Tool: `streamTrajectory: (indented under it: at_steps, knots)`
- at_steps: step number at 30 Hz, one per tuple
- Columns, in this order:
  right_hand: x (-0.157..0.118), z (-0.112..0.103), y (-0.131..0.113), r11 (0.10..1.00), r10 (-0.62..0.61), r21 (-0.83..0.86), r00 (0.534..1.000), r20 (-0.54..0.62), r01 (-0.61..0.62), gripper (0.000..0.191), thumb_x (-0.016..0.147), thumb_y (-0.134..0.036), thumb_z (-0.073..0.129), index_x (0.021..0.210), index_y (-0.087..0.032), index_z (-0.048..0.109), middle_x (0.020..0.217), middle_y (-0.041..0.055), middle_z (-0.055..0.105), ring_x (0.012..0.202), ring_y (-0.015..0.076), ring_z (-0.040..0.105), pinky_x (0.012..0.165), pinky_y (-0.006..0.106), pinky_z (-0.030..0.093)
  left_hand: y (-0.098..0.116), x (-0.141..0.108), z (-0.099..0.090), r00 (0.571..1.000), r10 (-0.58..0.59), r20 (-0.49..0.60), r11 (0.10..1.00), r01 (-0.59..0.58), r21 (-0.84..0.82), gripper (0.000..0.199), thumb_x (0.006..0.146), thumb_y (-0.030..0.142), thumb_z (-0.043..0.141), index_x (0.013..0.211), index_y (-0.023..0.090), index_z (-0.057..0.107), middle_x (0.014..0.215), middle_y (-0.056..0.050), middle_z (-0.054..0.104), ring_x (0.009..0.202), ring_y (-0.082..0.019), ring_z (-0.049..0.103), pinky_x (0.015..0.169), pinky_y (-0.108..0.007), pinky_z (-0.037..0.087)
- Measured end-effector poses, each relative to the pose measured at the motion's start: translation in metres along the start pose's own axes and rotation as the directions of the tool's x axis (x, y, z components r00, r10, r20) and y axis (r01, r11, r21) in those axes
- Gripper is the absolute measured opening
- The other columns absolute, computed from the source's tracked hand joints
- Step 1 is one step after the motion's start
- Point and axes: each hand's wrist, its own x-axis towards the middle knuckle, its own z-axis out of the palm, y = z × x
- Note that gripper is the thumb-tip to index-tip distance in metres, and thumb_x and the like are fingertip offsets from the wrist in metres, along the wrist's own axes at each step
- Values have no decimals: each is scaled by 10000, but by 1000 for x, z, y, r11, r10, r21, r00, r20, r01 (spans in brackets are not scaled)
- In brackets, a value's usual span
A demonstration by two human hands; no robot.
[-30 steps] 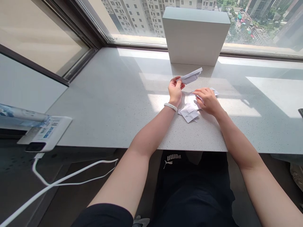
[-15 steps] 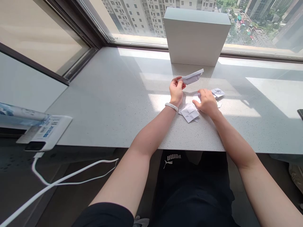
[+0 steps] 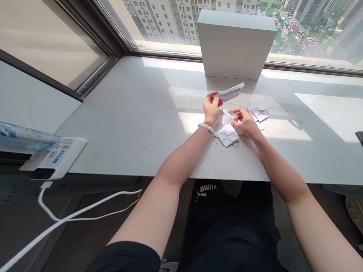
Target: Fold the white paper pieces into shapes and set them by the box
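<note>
The left hand [image 3: 211, 108] pinches a long folded white paper piece [image 3: 231, 92]. The right hand [image 3: 245, 123], fingers half curled, grip unclear, is beside folded white paper squares [image 3: 227, 136], between the speckled white worktop [image 3: 136, 128]'s front edge and a pale upright box [image 3: 236, 51].

I see the box [image 3: 235, 51] at upper centre on the counter [image 3: 136, 124], before the window [image 3: 329, 36]. Below it, right of centre, lie papers [image 3: 228, 136], the right hand [image 3: 245, 121] among them and the left hand [image 3: 211, 108] (another paper [image 3: 231, 93] in it) to their upper left. At lower left of my feed, a cable [image 3: 43, 200] hangs below a device [image 3: 62, 156].
</note>
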Motion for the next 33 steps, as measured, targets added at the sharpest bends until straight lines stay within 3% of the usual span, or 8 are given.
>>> streamTrajectory:
  at_steps: [4, 7, 12, 17, 20, 24, 29, 33]
  knots:
    - [0, -9, -4, 988, 58, 138, 998, 29, -61, 141, 994, -309, 796, 1120, -253, 823, 1085, 100, 831, 1039, 303, 782, 1028, 535, 688, 4, -2, 1, 1000, -14, -6, 1000, 14, 3, 95, 1163, 195, 808, 1121, 280, 810, 1225, -78, 891, 1183, -215, 869, 1158, -373, 690]
    - [-3, -20, -10, 975, 41, 220, 999, 30, -46, 168, 1039, -421, 811, 1047, -254, 800, 1131, 114, 858, 1047, 293, 802, 1003, 518, 699, 6, -3, 1, 1000, -18, 2, 1000, 18, -1, 87, 1142, 211, 853, 1120, 282, 808, 1233, -79, 892, 1242, -227, 866, 1170, -377, 685]
    - [-3, -34, -15, 938, -43, 333, 982, -183, 103, 315, 1212, -572, 629, 1357, -314, 736, 1296, 120, 895, 1238, 339, 875, 1079, 560, 742, 8, -8, 3, 999, -7, 37, 1000, 7, 15, 65, 1153, 242, 875, 1138, 277, 823, 1259, -103, 886, 1291, -261, 864, 1200, -423, 680]
    - [8, -40, 3, 969, -24, 228, 951, -310, 99, 632, 1239, -843, 508, 1638, -363, 606, 1291, 131, 839, 996, 306, 881, 809, 459, 738, 7, -12, 4, 987, 0, 159, 997, -12, 72, 98, 1126, 263, 942, 1133, 252, 845, 1050, -72, 849, 1039, -223, 844, 1118, -409, 701]
    - [9, -46, 15, 983, -32, 167, 970, -242, 74, 580, 1221, -766, 582, 1630, -362, 656, 1334, 119, 819, 882, 258, 826, 727, 426, 707, 7, -15, 4, 958, -25, 287, 992, -11, 122, 84, 1127, 225, 934, 1099, 246, 857, 941, -40, 809, 908, -194, 802, 1056, -389, 710]
    - [5, -54, 22, 987, -1, 155, 981, -193, 31, 443, 1136, -468, 652, 1522, -308, 796, 1335, 117, 834, 856, 243, 802, 772, 466, 723, 9, -19, 4, 921, -68, 384, 991, 17, 134, 132, 1134, 125, 891, 1055, 229, 874, 976, -48, 821, 873, -184, 789, 1084, -410, 701]
    - [4, -60, 29, 990, -106, 58, 960, -257, 125, 403, 1030, -380, 761, 1413, -283, 841, 1335, 140, 876, 1236, 362, 866, 1038, 567, 754, 8, -18, 5, 921, -95, 377, 993, 58, 108, 144, 1104, 123, 938, 1029, 228, 876, 968, -50, 816, 871, -186, 786, 1117, -437, 699]
    - [6, -60, 35, 990, -119, 37, 949, -290, 136, 317, 1012, -389, 790, 1310, -285, 825, 1336, 144, 881, 1328, 389, 851, 1039, 567, 758, 8, -15, 2, 907, -66, 415, 991, 10, 136, 129, 1088, 208, 986, 1044, 250, 873, 943, -44, 830, 883, -189, 800, 1058, -393, 719]
